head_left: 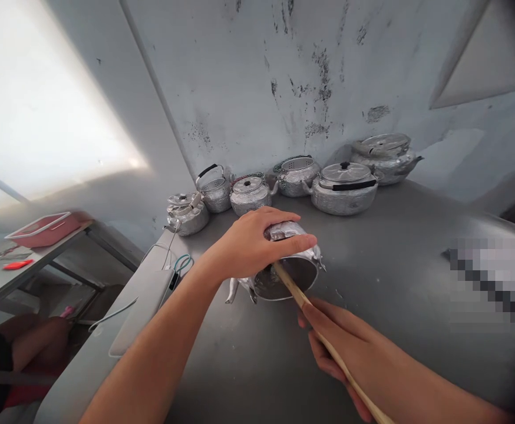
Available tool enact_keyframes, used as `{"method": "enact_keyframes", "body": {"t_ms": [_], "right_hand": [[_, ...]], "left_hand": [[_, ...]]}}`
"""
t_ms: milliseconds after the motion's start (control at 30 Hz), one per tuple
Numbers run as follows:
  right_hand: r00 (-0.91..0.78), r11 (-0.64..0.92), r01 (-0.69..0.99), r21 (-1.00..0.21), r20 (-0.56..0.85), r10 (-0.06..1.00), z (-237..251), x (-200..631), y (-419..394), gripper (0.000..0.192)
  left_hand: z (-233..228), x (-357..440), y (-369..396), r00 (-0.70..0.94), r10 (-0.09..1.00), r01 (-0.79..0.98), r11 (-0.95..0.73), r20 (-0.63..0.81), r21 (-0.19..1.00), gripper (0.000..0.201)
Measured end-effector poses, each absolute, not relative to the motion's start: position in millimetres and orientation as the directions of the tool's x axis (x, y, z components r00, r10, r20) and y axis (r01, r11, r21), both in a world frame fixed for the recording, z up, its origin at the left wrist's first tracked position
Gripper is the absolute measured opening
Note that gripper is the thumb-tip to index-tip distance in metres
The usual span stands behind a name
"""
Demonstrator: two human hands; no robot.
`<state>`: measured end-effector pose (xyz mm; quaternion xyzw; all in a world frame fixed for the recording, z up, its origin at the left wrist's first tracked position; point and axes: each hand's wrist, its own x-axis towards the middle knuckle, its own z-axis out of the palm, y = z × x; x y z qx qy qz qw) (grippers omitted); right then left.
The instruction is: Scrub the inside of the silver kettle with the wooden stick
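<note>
Grey steel bench [394,282] under a stained wall fills my view. My left hand [248,244] is clamped over the top of a small kettle [290,268] lying on its side near the middle of the bench, palm down, fingers curled across its body, thumb stretched along the upper rim; the forearm runs in from the lower left. The kettle's open mouth faces me and its spout points down to the left. My right hand [341,335] comes in from the lower right, its grip closed around a wooden stick [323,338] whose tip sits inside that mouth. The stick slants down to the bottom edge. Behind, along the wall, stands a row of kettles [251,194] and lidded pots [343,187]. Left of the kettle lie scissors [181,263] and a white cable [114,313].
</note>
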<state>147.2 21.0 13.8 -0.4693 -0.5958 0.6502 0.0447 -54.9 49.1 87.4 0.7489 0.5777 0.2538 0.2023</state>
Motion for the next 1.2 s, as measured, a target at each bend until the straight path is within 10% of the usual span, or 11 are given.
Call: {"method": "enact_keyframes", "body": {"t_ms": [1200], "right_hand": [[-0.529, -0.277, 0.503, -0.819, -0.545, 0.65, 19.1, 145.1, 26.2, 0.04]], "left_hand": [[87.1, -57.1, 49.4, 0.183, 0.977, 0.8, -0.211, 0.107, 0.561, 0.064]]}}
